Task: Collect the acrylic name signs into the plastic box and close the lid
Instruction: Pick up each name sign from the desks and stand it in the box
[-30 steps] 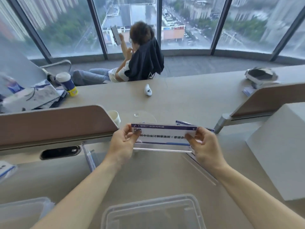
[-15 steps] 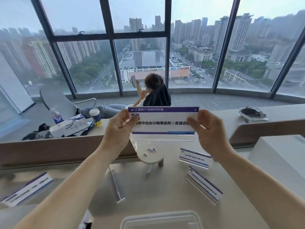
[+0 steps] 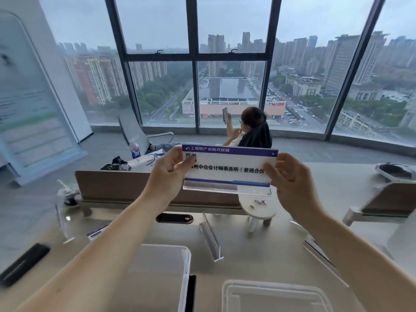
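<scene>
Thumb and curled fingers of the left hand (image 3: 167, 174) and right hand (image 3: 290, 179) pinch opposite ends of the acrylic name sign (image 3: 229, 168), held upright above the desk (image 3: 258, 255), beyond the open plastic box (image 3: 186, 262).

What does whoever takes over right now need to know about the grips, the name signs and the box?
Left grip and right grip each pinch one end of a name sign, held upright in the air above the desk.
Plastic box sits open, near left; what looks like its lid lies near right.
Done: no sign visible in the box.
To do: box the held sign, then the centre sign, right sign and left sign from the desk; close the lid.
</scene>
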The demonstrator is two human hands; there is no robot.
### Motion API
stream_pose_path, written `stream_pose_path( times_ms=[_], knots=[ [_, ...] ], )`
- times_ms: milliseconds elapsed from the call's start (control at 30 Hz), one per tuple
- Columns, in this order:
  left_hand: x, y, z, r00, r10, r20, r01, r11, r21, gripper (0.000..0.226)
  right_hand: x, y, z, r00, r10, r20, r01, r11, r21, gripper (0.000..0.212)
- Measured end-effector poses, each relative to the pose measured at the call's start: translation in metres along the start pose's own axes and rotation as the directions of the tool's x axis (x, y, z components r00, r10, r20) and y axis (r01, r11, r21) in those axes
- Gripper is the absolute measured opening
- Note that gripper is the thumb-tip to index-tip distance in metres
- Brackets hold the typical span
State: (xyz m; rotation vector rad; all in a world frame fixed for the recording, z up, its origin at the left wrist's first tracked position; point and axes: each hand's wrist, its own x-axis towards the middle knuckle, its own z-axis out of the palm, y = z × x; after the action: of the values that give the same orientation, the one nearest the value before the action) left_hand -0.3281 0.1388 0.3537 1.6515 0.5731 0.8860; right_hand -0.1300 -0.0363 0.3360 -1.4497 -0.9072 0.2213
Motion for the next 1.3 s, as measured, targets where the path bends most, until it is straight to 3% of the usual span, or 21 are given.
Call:
stream_pose_path(
  times_ms=[233,333,400,467,567,667,767,900,967,1033,1133,1200,1300],
  knots=[
    [-0.035,0.001,-0.131,0.993,0.015,-0.115,-0.004,0.996,0.093,0.013,-0.019,-0.015,0.133,0.991,0.027,0.129,-0.042,0.993,0.112,0.001],
    [-0.045,-0.002,-0.178,0.972,0.024,-0.234,0.019,0.984,0.178,0.011,-0.017,-0.019,0.18,0.977,0.049,0.209,-0.083,0.985,0.154,0.004],
    [-0.05,-0.005,-0.206,0.945,0.045,-0.323,0.05,0.959,0.279,0.025,-0.015,-0.022,0.208,0.96,0.037,0.277,-0.093,0.977,0.192,0.007],
    [-0.055,-0.003,-0.228,0.935,0.129,-0.331,0.059,0.863,0.502,0.043,-0.014,-0.024,0.233,0.938,0.022,0.346,-0.1,0.973,0.208,0.009],
    [-0.06,0.012,-0.245,0.968,0.199,-0.15,0.013,0.564,0.826,0.059,-0.02,-0.021,0.271,0.906,0.01,0.422,-0.105,0.973,0.204,0.015],
    [-0.057,0.016,-0.255,1.0,-0.016,-0.003,0.009,0.403,0.915,0.043,-0.028,-0.012,0.309,0.879,0.008,0.477,-0.096,0.982,0.16,0.012],
    [-0.058,-0.001,-0.27,0.987,-0.16,-0.01,0.055,0.282,0.958,0.017,-0.034,-0.002,0.342,0.857,0.022,0.516,-0.091,0.99,0.109,0.01],
    [-0.062,-0.037,-0.294,0.98,-0.184,-0.076,0.139,0.359,0.923,0.007,-0.041,0.016,0.387,0.881,0.071,0.468,-0.121,0.99,0.076,0.013],
    [-0.065,-0.059,-0.306,0.972,-0.206,-0.116,0.193,0.41,0.892,0.009,-0.05,0.033,0.41,0.874,0.217,0.434,-0.247,0.969,0.011,0.033],
    [-0.068,-0.086,-0.316,0.96,-0.24,-0.144,0.239,0.435,0.868,0.009,-0.065,0.05,0.429,0.791,0.457,0.406,-0.479,0.876,-0.052,0.058],
    [-0.073,-0.13,-0.326,0.931,-0.318,-0.178,0.32,0.48,0.817,0.007,-0.098,0.075,0.453,0.544,0.7,0.462,-0.805,0.59,0.053,0.071],
    [-0.075,-0.161,-0.328,0.913,-0.358,-0.195,0.364,0.497,0.788,0.009,-0.119,0.097,0.467,0.449,0.75,0.486,-0.877,0.473,0.08,0.068],
    [-0.08,-0.201,-0.327,0.888,-0.408,-0.21,0.406,0.487,0.773,0.018,-0.139,0.127,0.483,0.411,0.793,0.45,-0.9,0.43,0.065,0.064]
  ],
)
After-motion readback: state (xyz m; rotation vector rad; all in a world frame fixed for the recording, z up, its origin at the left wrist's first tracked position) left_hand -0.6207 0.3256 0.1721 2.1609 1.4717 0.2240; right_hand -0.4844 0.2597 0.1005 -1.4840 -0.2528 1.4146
